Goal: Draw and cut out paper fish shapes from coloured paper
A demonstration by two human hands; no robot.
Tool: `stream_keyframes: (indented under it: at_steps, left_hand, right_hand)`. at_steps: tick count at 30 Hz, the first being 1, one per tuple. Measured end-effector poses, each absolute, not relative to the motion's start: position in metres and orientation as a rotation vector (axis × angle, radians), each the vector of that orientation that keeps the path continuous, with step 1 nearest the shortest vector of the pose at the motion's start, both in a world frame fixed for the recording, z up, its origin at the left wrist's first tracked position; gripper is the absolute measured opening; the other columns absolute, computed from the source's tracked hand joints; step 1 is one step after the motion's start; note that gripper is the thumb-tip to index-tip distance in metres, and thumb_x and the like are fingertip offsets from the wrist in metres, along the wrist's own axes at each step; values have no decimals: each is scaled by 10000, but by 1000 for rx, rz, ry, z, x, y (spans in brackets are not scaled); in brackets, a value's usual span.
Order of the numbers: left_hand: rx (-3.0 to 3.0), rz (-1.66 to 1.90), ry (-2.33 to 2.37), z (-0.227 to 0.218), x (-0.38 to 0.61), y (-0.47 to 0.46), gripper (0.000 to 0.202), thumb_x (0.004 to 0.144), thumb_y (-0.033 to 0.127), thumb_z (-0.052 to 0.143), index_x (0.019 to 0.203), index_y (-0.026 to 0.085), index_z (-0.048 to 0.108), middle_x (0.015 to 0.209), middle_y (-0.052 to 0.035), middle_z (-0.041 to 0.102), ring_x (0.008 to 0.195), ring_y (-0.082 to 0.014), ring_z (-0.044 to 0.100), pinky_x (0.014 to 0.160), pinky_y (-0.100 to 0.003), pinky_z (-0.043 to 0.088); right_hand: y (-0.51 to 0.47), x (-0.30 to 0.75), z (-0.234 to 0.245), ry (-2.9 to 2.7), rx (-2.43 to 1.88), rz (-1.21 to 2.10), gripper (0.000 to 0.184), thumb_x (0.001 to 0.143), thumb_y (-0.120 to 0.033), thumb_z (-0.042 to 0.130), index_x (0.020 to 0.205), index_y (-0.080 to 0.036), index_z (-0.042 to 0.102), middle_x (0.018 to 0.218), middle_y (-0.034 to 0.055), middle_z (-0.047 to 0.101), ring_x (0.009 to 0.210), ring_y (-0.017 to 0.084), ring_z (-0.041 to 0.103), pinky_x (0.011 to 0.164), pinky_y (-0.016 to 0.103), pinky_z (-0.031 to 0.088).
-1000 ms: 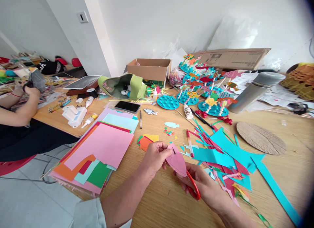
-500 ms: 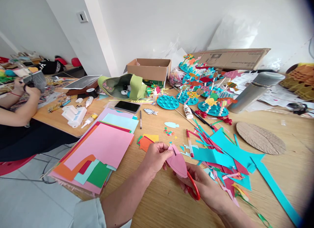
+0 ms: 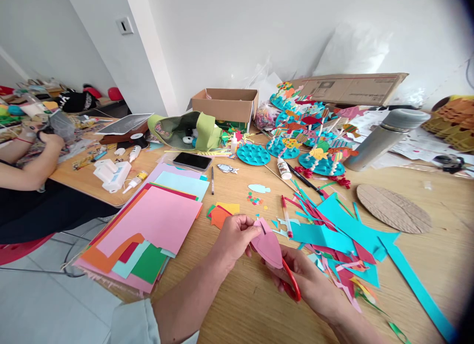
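Beyond the scissors (image 3: 295,283), a pouch (image 3: 209,131) holds something white (image 3: 188,140).

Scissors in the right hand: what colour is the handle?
The scissor handle is red, best seen in the head view.

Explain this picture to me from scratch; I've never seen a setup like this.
There is no machine here: these are a person's own two bare hands, seen by a camera worn on the head, looking forward and down. The left hand pinches a piece of pink paper with a curved line drawn on it. The right hand holds red-handled scissors at the paper's near end; their blades are mostly hidden.

On the wooden table, coloured sheets lie to the left, with a phone beyond them. To the right are blue paper scraps and a cardboard oval. A grey bottle stands farther back. At the far left, a co-worker's hand is also in view.
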State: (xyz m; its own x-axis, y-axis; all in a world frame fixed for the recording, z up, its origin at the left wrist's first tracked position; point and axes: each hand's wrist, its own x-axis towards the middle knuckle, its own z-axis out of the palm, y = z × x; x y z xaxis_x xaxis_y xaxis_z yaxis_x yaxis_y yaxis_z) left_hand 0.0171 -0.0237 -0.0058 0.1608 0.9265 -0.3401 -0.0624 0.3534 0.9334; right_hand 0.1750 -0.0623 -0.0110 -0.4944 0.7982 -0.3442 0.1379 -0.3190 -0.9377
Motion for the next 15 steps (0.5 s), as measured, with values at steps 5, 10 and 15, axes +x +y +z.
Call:
stream_keyframes:
  at_steps: [5,10,15]
  left_hand:
    - [946,884,1185,-6,17,-24,221,604,366,613,643,162,538,539,19,540,417,-79,438,318,-177,329]
    - [959,888,1189,-8,17,-24,217,606,363,611,638,161,537,539,23,526,423,-78,433,318,-175,331]
    - [974,879,1170,-8,17,-24,211,604,356,607,624,163,525,538,23,526,421,-76,429,318,-173,325]
  right_hand:
    - [-62,175,-12,-1448,-1224,1866,393,733,-513,689,814,-139,598,551,-49,483,468,79,411,420,196,271]
    - [-63,176,-13,-1436,-1237,1869,367,738,-493,684,778,-151,557,557,-44,499,482,87,423,426,201,284]
    - [-64,176,-11,-1410,-1251,1873,375,708,-493,704,761,-154,551,563,-41,513,495,90,435,440,204,301]
